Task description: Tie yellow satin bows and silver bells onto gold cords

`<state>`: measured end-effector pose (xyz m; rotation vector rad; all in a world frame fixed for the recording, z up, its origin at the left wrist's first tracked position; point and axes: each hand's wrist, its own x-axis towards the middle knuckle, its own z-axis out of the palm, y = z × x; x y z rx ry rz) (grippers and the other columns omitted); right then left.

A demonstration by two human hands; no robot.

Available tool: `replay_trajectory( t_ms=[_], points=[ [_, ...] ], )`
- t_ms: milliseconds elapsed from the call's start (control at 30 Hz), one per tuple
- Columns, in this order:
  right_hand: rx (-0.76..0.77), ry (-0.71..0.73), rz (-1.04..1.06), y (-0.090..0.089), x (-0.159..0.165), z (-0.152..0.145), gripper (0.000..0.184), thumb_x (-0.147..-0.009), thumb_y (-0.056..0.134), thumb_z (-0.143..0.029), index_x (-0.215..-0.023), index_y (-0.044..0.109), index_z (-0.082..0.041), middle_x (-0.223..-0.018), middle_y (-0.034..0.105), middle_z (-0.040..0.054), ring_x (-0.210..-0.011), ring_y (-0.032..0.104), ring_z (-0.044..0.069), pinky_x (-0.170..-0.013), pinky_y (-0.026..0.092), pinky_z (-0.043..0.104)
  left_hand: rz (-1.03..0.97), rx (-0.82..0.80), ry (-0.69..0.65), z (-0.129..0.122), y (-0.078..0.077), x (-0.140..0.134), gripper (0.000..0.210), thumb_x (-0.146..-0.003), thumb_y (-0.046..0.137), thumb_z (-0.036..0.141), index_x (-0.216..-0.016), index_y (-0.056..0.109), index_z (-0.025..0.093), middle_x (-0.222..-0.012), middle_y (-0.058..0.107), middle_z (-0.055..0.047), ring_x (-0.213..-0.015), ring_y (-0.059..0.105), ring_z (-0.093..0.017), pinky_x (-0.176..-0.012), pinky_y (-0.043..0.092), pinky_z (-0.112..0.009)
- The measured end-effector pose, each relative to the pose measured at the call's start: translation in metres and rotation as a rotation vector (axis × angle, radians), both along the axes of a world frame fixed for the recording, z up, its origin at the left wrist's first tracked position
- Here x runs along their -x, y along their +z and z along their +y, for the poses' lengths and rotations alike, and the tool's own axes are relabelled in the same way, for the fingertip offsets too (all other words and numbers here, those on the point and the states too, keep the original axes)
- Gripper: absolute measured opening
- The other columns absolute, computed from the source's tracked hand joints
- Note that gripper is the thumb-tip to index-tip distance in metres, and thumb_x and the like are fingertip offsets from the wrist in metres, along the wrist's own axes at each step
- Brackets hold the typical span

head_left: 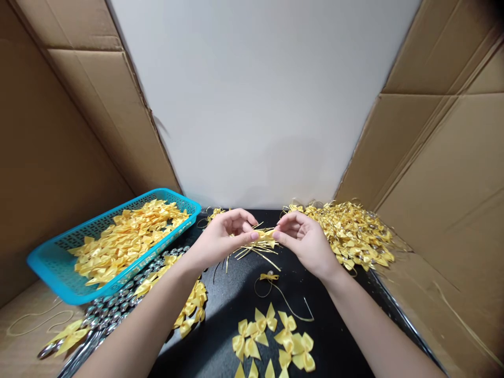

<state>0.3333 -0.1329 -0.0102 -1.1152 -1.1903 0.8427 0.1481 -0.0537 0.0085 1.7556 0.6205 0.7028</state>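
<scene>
Taking the held yellow ribbon bow (266, 237) as the centre of the dial, with twelve straight ahead of the person, the left forearm (145, 315) comes in from eight o'clock and the right forearm (374, 320) from four. The two slant inward and meet at the bow, elbows out of view. The left hand (232, 233) lies at nine, its back upward, thumb stretched flat toward the centre and fingers arched above it. The right hand (305, 239) mirrors it at three, thumb pointing inward, its other fingers curled loosely toward the palm. Both grips are light pinches: thumb and fingertips of each hand hold opposite ends of the bow, which spans the narrow gap between them, above the black work surface (220, 310).

Thin gold strips (262, 254) fan out just under the hands, mostly toward six. Farther along six sits a small gold bow (269, 276) with a cord (284, 299) trailing toward five, and beyond it loose yellow bows (255, 331) lie nearest the person. A blue basket (55, 265) of yellow bows stands at nine; silver beads (114, 310) spread between eight and nine. At three, just past the right hand, rests a heap of yellow-and-gold bows (350, 236).
</scene>
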Motion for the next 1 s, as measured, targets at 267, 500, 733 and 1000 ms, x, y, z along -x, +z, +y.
replay_trajectory(
  t_ms=[267,500,733,1000],
  points=[
    [0.001,-0.041,0.062,0.0014,0.0012,0.0,0.031,-0.062,0.082,-0.036,-0.074,0.059,-0.019,-0.07,0.063,-0.001,-0.068,0.063,0.013,-0.066,0.056,0.027,0.101,0.091,0.004,-0.0007,0.0017,-0.0006,0.028,-0.08,0.066,0.042,-0.092,0.07,0.017,-0.083,0.069,-0.003,-0.074,0.058,-0.012,-0.07,0.044,-0.024],
    [-0.007,-0.012,0.049,-0.0004,0.0005,0.0002,0.023,-0.07,0.076,-0.035,-0.08,0.062,-0.018,-0.074,0.067,0.0012,-0.071,0.065,0.014,-0.07,0.056,0.029,0.059,0.145,0.07,-0.0036,-0.0042,-0.0061,0.026,-0.073,0.073,0.041,-0.077,0.07,0.015,-0.079,0.072,-0.005,-0.071,0.061,-0.014,-0.07,0.045,-0.025],
    [0.03,-0.012,0.007,0.0,0.003,-0.0007,0.027,-0.068,0.076,-0.033,-0.086,0.063,-0.019,-0.077,0.069,0.0029,-0.077,0.069,0.017,-0.074,0.058,0.033,0.057,0.137,0.075,-0.0066,-0.0014,-0.0073,0.027,-0.07,0.075,0.039,-0.082,0.069,0.015,-0.081,0.072,-0.005,-0.073,0.063,-0.015,-0.071,0.048,-0.028],
    [-0.023,-0.048,-0.05,-0.003,0.0051,-0.0005,0.02,-0.072,0.073,-0.033,-0.083,0.062,-0.019,-0.073,0.067,0.002,-0.071,0.067,0.016,-0.069,0.058,0.031,0.079,0.047,0.114,-0.0058,-0.0018,-0.0064,0.026,-0.076,0.069,0.04,-0.075,0.07,0.014,-0.071,0.069,-0.003,-0.062,0.056,-0.011,-0.061,0.041,-0.023]
  ],
)
